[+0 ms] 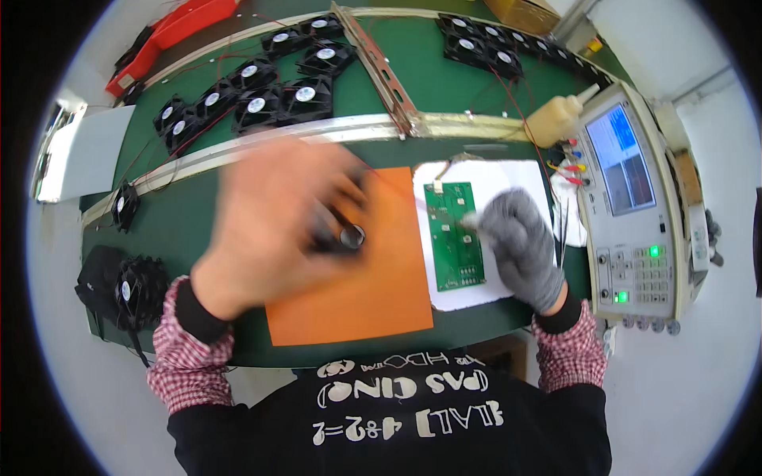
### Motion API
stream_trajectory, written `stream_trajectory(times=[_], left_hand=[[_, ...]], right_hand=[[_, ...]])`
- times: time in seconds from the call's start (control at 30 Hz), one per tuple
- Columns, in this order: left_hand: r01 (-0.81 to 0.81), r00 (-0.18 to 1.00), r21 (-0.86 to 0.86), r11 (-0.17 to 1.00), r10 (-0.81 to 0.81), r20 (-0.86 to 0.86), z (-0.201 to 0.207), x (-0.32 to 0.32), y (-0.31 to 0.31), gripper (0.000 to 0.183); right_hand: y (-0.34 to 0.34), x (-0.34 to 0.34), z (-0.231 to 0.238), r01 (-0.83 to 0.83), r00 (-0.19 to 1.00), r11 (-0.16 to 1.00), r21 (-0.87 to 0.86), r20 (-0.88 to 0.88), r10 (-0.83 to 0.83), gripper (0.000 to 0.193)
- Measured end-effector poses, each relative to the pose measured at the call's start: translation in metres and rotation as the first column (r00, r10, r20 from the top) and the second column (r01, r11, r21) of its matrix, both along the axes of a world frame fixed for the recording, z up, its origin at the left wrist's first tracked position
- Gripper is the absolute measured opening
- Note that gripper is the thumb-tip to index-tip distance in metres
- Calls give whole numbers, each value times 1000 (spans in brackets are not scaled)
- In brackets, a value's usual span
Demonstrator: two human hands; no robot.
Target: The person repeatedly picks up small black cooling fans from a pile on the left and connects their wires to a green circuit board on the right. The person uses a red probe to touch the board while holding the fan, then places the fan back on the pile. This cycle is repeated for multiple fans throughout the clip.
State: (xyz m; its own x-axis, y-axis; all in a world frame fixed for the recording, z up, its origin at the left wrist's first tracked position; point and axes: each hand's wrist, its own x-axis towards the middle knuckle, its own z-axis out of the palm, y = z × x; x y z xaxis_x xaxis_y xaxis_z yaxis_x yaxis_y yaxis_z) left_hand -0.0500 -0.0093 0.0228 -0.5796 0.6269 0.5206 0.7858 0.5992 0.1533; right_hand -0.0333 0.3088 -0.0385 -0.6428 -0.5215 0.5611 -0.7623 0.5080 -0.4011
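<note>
My left hand [270,222], bare and smeared by motion, is over an orange sheet [389,270]. Its fingers curve round a black cooling fan [351,236], whose hub shows while most of the frame is hidden or blurred. At the right my right hand [520,242] wears a grey glove, with a fingertip poking out bare. Those fingers are curled together over the right edge of a green circuit board [454,266]; what they hold, if anything, I cannot make out. The board lies on a white sheet [508,176] and has a white connector with wires at its top.
Several black fans [254,103] with red wires stand on the green bench behind a pale rail [341,125]. A test instrument [627,206] with a lit screen is at the right, beside a cream squeeze bottle [556,119]. More fans [127,289] sit at the left.
</note>
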Motion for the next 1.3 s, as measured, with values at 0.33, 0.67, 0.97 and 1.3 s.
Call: stream_trajectory(times=[0.33,0.67,0.97,1.3], left_hand=[[-87,992,180,980,68,109,-55,14,14,95],[14,861,128,992,-77,502,-81,12,16,107],[-37,982,42,998,28,184,-62,23,16,94],[-212,-185,923,322,-940,286,-11,49,-7,89]], right_hand=[[3,-17,-22,208,819,964,-167,568,-78,10],[7,-17,-34,205,872,976,-68,467,-150,15],[5,-20,-41,115,945,986,-123,321,-70,15],[8,-20,-38,137,932,987,-81,347,-101,15]])
